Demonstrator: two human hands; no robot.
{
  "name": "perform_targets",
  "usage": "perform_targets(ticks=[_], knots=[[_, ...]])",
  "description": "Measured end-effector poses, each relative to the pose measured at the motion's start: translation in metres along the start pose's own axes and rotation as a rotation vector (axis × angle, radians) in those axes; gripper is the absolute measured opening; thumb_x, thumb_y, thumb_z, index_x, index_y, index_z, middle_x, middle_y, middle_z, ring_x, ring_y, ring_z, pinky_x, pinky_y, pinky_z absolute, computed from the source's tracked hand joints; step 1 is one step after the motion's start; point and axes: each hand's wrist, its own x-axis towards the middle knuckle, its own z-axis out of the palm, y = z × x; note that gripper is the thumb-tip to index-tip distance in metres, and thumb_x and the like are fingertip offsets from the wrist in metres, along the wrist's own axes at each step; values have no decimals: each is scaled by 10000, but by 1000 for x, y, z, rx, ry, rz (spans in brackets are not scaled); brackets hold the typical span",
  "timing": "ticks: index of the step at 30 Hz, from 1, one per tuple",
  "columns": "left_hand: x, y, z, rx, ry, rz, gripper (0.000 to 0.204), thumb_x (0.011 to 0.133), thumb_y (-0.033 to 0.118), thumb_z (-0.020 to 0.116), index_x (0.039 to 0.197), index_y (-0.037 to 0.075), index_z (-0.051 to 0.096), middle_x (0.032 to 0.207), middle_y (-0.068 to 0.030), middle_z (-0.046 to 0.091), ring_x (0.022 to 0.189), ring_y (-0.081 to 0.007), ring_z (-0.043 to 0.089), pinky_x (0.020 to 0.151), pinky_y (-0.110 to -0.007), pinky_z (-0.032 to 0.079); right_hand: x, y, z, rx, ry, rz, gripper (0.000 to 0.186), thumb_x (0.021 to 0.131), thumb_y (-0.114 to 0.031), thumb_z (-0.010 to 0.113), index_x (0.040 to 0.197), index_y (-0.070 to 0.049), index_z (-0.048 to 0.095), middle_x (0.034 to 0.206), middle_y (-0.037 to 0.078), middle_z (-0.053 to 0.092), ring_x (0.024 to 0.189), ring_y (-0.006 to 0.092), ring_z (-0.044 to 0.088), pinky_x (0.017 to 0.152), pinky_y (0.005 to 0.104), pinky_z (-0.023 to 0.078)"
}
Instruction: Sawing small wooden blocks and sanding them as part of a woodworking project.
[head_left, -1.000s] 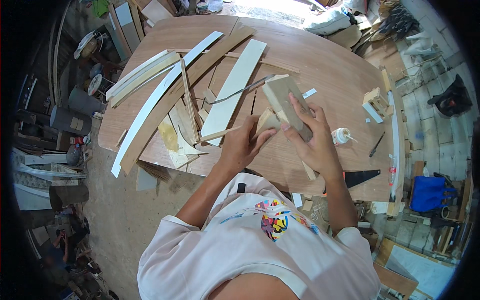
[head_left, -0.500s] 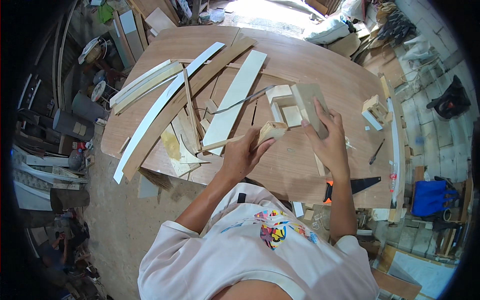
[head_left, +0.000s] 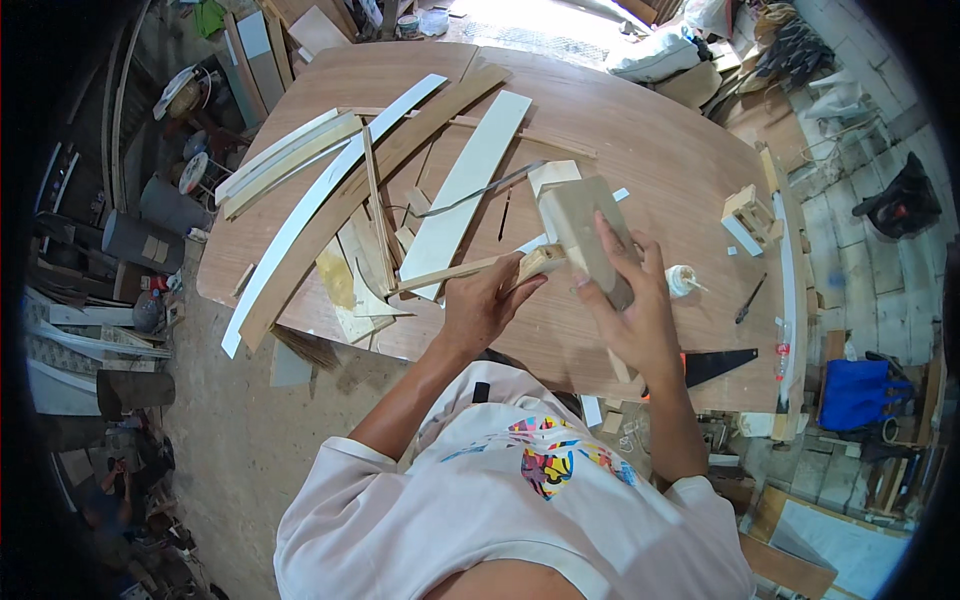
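Observation:
My left hand (head_left: 480,300) is closed around a short wooden block (head_left: 542,261) whose pale, rough end points right. A thin wooden strip (head_left: 440,276) runs leftward from the same hand; whether it is gripped or lies behind is hard to tell. My right hand (head_left: 632,300) grips a small wooden box (head_left: 582,225) by its broad flat board, fingers along one edge and thumb on the other. The box is tilted so that its board faces me and its hollow is hidden. The block's end is close to the board's left edge; contact cannot be made out.
On the table (head_left: 330,80) lie long boards (head_left: 470,190), a pencil (head_left: 505,215) and a handsaw (head_left: 722,366). A white glue pot (head_left: 681,280) with a stick stands right of my right hand. Farther right are a small wooden frame (head_left: 748,215) and a dark slim tool (head_left: 750,300).
My right hand has turned the box, so its open hollow no longer shows, and brought it nearer the block. The glue pot has come into sight. My left hand has barely moved.

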Motion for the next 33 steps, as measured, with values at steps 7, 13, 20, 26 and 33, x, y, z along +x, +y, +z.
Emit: perform_targets(ticks=[7,13,20,26,33], knots=[[-6,-5,5,11,87,96,354,769,260,771,1004,26,645,695,-107,648,535,-219,621,489,-310,478,2,4,4,-74,-7,125,600,834,-281,680,1368,-96,479,1189,281,512,1183,390,444,1005,429,374],[-12,-3,2,10,36,17,362,770,252,769,1019,20,644,699,-122,647,543,-222,628,501,-308,487,-6,11,8,43,-44,-111,600,822,-264,694,1367,-116,490,1175,216,516,1131,298,483,953,364,408],[-19,-9,4,-716,104,-537,373,938,349,572,1021,-14,564,737,-84,626,566,-171,627,472,-304,528,-4,85,17,140,-72,181,568,862,-311,655,1375,-133,485,979,157,507,985,250,503,872,322,413],[-22,-13,8,-1123,113,-768,529,978,497,392,1040,-12,519,784,-141,602,618,-235,652,466,-389,581,-39,129,39,405,-71,372,566,904,-286,622,1381,-35,448,872,32,506,809,96,452,781,232,387],[-28,-23,27,-1103,181,-833,379,1010,349,298,1181,39,434,939,-183,605,751,-275,667,522,-435,600,-53,114,52,701,-61,525,603,925,-305,567,1395,30,395,1138,136,597,943,129,557,838,274,455]])
